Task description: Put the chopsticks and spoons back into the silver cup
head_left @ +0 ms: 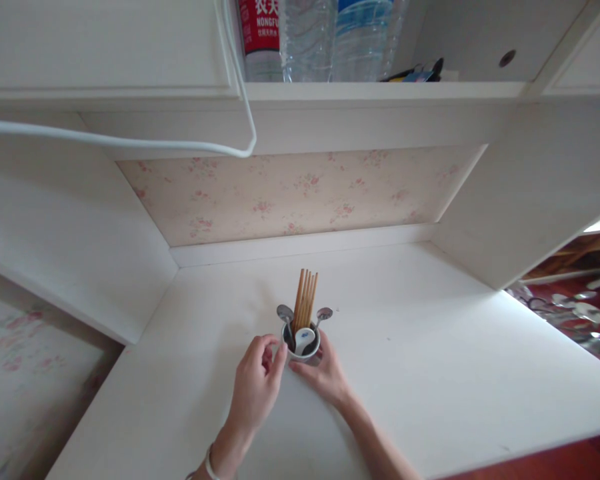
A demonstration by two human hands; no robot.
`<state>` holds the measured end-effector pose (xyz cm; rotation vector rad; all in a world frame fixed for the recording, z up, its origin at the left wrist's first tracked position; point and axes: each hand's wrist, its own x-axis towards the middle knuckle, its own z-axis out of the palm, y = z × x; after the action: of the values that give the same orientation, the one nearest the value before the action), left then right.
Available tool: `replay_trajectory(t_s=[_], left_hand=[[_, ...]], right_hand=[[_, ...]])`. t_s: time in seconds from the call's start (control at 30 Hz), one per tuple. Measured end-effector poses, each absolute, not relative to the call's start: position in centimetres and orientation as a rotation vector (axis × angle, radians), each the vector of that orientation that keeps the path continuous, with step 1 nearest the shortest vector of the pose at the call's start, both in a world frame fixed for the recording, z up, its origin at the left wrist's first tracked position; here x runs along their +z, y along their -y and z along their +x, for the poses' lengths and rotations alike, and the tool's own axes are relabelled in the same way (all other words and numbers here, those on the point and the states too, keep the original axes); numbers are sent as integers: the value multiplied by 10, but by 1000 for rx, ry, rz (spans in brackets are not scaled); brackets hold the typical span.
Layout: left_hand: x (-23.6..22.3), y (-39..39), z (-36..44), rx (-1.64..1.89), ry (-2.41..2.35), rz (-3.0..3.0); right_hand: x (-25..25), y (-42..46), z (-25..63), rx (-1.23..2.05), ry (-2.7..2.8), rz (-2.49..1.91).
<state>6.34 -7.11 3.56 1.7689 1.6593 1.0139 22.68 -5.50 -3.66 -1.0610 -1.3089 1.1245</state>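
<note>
A white cup [304, 357] stands on the white tabletop in front of me, its inside dark. Wooden chopsticks [306, 297] rise from it in a bunch. A metal spoon [285, 313] leans out on the left, and a second metal spoon [325, 313] leans out on the right. Between them, at the near side, sits a white ceramic spoon [305, 337] with a small blue mark. My right hand [327, 375] grips the cup from the right and front. Beside the cup's left rim is my left hand [258, 379], fingers half curled, thumb and forefinger apart with nothing visible between them.
White side panels [520, 180] flank the tabletop [405, 347]. Overhead, a shelf [380, 92] carries plastic bottles [307, 40]. A white cable [170, 143] hangs across the upper left. Behind runs floral wallpaper [305, 190]. Shiny items [580, 310] lie beyond the table's right edge.
</note>
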Motion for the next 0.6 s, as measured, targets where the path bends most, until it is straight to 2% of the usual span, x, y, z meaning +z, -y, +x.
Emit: replay_trajectory(t_s=[0.33,0.6], left_hand=[[-17,79,26,825,-1563,1517],[-27,73,17,699,-1482,1538]], right_hand=[[-16,0,350,853,1051,-1323],[-12,-37,428,570,875,-1542]])
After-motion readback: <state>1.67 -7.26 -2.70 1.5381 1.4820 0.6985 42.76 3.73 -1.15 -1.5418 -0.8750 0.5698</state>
